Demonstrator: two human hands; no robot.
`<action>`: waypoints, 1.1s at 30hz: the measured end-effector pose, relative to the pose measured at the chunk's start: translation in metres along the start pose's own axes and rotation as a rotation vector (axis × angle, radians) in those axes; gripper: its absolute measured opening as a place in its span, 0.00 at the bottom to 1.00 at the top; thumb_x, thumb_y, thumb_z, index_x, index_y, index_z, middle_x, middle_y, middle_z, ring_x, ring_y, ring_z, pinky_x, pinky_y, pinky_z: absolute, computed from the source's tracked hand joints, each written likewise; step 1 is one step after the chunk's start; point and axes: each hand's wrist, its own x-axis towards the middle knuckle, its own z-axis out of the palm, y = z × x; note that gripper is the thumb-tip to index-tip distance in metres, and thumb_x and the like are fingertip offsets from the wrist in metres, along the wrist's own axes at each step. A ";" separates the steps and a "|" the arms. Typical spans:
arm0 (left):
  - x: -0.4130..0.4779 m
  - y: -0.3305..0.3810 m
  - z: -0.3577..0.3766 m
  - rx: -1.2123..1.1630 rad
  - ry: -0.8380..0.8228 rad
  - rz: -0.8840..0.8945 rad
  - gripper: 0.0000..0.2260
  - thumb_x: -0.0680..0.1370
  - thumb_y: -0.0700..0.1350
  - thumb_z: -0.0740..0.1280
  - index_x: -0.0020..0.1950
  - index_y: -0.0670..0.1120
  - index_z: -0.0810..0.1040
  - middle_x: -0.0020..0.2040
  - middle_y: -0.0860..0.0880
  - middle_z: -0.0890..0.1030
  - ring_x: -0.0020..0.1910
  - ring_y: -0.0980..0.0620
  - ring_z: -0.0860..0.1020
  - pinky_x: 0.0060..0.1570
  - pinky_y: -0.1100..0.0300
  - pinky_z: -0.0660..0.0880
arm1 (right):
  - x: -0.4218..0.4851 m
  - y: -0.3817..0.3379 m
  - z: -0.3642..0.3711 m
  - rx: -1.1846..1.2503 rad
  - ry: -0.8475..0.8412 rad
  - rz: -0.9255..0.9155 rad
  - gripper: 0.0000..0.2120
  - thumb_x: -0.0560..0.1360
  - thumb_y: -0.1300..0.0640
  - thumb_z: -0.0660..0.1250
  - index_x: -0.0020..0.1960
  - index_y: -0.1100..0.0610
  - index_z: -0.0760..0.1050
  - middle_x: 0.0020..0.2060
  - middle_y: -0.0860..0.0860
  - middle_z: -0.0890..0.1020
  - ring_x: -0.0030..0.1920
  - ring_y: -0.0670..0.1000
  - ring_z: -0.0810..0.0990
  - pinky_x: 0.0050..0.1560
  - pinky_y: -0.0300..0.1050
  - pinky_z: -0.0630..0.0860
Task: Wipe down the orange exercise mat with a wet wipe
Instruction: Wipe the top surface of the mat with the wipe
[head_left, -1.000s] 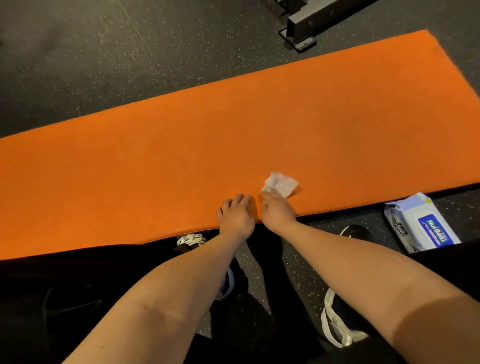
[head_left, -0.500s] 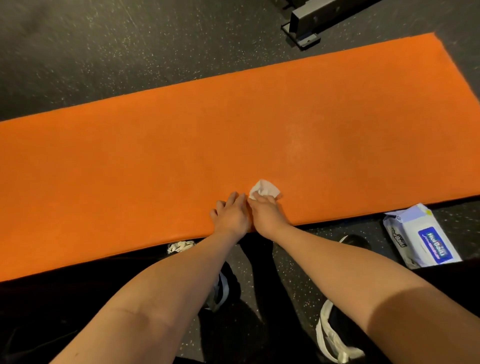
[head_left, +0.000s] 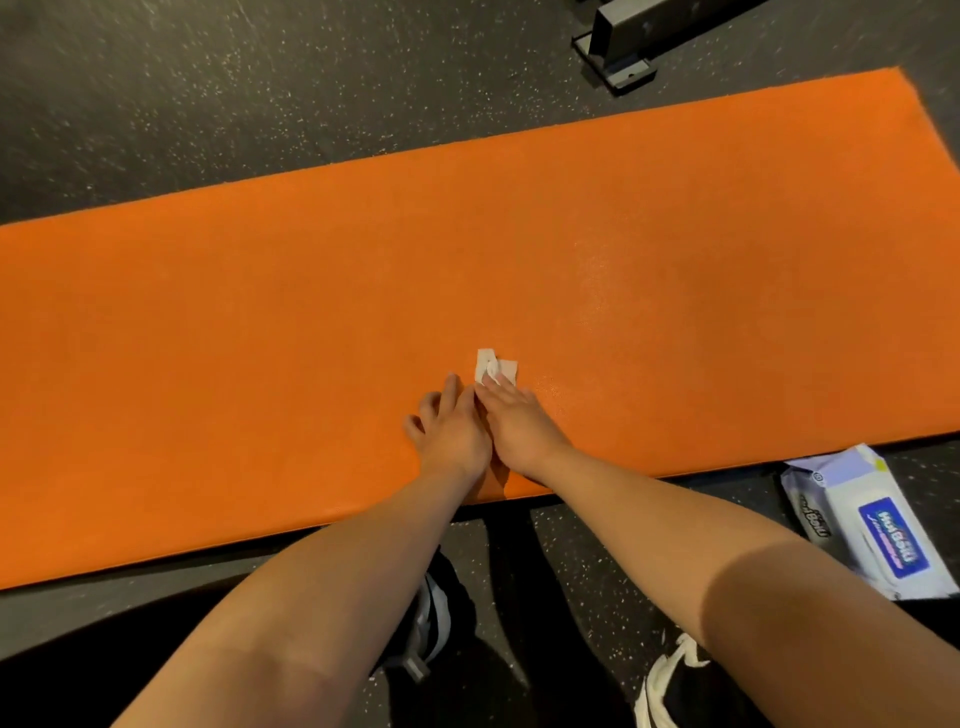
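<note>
Wipe (head_left: 496, 367), white, small and crumpled, lies on the orange mat (head_left: 234, 338), nearer the mat's near edge than its far edge and roughly midway along the visible length. Right hand (head_left: 519, 428) is flat, palm down, with its fingers straight; the fingertips press on the near part of the wipe, and the rest of the wipe shows just beyond them. No curl or pinch is visible. Left hand (head_left: 452, 434) lies palm down on the mat just beside the right hand, touching it along the inner side, with its fingers extended and slightly spread. It holds nothing and rests on bare mat to the left of the wipe. Both forearms cross the mat's near edge. The mat lies flat on the dark speckled floor (head_left: 208, 93), running from the left border of the view to its far right corner at upper right. A faint glossy patch shows on the mat surface to the right of the wipe, toward the middle of its width. Wipes pack (head_left: 878, 525), pale with a blue label, lies on the floor just beside the mat's near edge toward the right end, and I cannot tell whether it touches the edge. Dark metal frame (head_left: 623, 47) with a foot plate stands on the floor beyond the far edge, near the far right corner. Two black shoes with white trim, left shoe (head_left: 434, 618) and right shoe (head_left: 670, 691), stand on the floor on the near side of the mat, below the forearms.
</note>
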 end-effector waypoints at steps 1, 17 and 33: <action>0.005 0.000 0.000 -0.004 -0.013 -0.004 0.24 0.83 0.50 0.53 0.79 0.59 0.57 0.83 0.55 0.47 0.78 0.45 0.50 0.73 0.38 0.49 | 0.002 0.006 -0.004 -0.062 0.005 0.012 0.29 0.84 0.59 0.52 0.83 0.51 0.48 0.82 0.47 0.47 0.81 0.48 0.40 0.80 0.54 0.41; 0.009 -0.012 0.009 0.062 -0.070 0.089 0.24 0.85 0.53 0.48 0.82 0.58 0.49 0.83 0.52 0.42 0.80 0.43 0.43 0.74 0.37 0.43 | -0.003 0.034 -0.018 -0.194 0.122 0.237 0.38 0.78 0.65 0.53 0.83 0.50 0.41 0.82 0.45 0.43 0.81 0.48 0.37 0.79 0.58 0.37; 0.007 -0.004 0.003 0.021 -0.071 0.041 0.23 0.85 0.54 0.50 0.81 0.60 0.52 0.83 0.53 0.45 0.80 0.44 0.45 0.75 0.39 0.45 | -0.009 0.044 -0.039 -0.067 0.127 0.463 0.29 0.85 0.50 0.48 0.83 0.53 0.43 0.82 0.48 0.42 0.81 0.50 0.35 0.79 0.62 0.38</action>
